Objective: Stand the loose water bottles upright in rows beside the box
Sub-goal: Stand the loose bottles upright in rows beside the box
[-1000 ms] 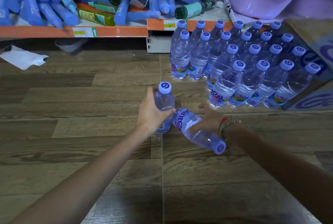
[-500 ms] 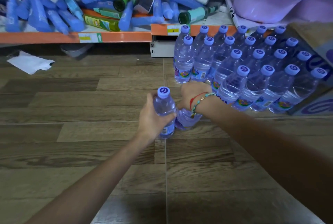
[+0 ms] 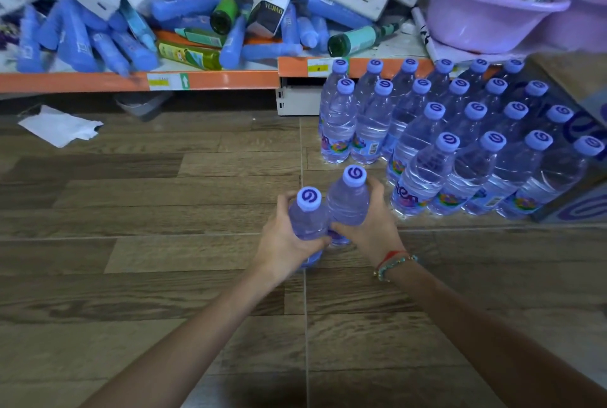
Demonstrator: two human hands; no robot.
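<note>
Low shelf over wood-plank floor.
You face an orange-edged shelf (image 3: 210,79), cluttered; crumpled white paper (image 3: 59,125) lies on the floor (image 3: 164,210).

Clear glossy plastic water bottles (image 3: 423,174) stand on a matt wood-grain floor (image 3: 147,243).

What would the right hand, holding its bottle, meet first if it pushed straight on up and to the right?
Probably the nearest standing bottle at the front-left corner of the rows. The right hand has only a short stretch of bare floor before it, though depth is unclear.
</note>
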